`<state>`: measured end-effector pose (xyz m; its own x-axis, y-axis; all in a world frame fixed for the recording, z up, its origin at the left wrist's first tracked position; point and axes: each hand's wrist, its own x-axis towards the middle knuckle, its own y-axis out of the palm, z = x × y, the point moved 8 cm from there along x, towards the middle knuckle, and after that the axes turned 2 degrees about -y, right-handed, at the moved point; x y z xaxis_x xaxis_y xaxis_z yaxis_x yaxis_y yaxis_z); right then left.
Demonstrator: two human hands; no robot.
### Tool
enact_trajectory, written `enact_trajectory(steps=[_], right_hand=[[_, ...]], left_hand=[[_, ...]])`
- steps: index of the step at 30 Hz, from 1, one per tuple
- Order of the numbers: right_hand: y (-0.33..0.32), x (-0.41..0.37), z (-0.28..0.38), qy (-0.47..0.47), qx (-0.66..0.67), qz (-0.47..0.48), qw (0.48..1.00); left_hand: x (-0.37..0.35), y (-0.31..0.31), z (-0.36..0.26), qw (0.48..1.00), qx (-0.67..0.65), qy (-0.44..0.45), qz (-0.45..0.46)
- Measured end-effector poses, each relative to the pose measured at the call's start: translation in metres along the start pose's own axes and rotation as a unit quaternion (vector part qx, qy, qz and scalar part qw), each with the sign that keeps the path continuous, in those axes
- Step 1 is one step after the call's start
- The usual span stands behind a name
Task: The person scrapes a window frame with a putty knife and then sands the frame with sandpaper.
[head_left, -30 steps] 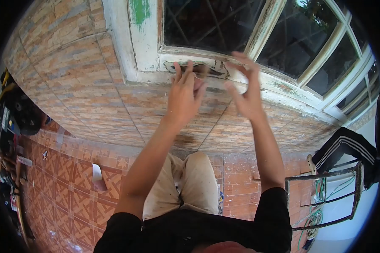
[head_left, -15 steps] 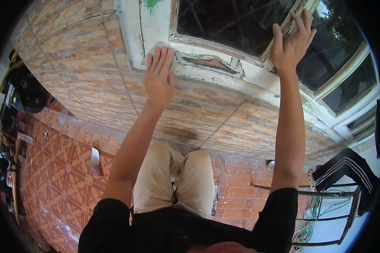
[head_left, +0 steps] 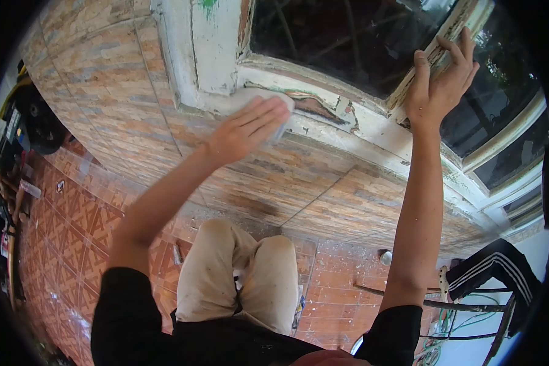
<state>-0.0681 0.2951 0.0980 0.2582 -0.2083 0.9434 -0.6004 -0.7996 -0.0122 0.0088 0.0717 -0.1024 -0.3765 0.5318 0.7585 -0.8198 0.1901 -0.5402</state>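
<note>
The left hand point(head_left: 241, 131) holds a thin, pale grey sheet point(head_left: 253, 93) beneath straightened fingers, against the white-painted wooden bottom rail point(head_left: 372, 125); even fingertip pressure should suit the chipped surface beside it. Rightward, the right hand point(head_left: 439, 91) grasps the peeling upright bar point(head_left: 454, 30), apparently for steadiness.

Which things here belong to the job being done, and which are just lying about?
In use, it seems:
- pale sheet under the left hand
- white window frame, right hand against it

Apparently just lying about:
- clear bottle
- round container
- dark metal frame
</note>
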Motion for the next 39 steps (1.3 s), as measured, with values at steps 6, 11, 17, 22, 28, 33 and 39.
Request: enact_trajectory(steps=[6, 11, 17, 22, 28, 33, 39], right_hand=[[0.001, 0.0, 0.0, -0.014, -0.006, -0.003, 1.0], [0.0, -0.001, -0.001, -0.011, -0.008, 0.002, 1.0], [0.001, -0.002, 0.0, -0.015, -0.011, -0.002, 1.0], [0.0, -0.001, -0.001, -0.013, -0.003, -0.005, 1.0], [0.0, -0.002, -0.001, -0.018, -0.007, 0.0, 1.0], [0.0, -0.001, -0.001, -0.026, -0.009, 0.003, 1.0], [0.001, -0.001, 0.0, -0.033, -0.02, 0.0, 0.999]], left_hand=[[-0.003, -0.038, 0.041, 0.999, 0.026, -0.012, -0.021], [-0.002, -0.034, 0.036, 0.999, 0.03, 0.011, 0.003], [-0.027, -0.063, 0.069, 0.99, 0.08, 0.063, 0.101], [-0.018, -0.053, 0.067, 0.988, 0.095, 0.077, 0.097], [0.014, -0.037, 0.043, 0.993, 0.062, 0.084, 0.056], [-0.016, -0.055, 0.069, 0.98, 0.078, 0.132, 0.126], [-0.017, -0.056, 0.068, 0.971, 0.123, 0.15, 0.139]])
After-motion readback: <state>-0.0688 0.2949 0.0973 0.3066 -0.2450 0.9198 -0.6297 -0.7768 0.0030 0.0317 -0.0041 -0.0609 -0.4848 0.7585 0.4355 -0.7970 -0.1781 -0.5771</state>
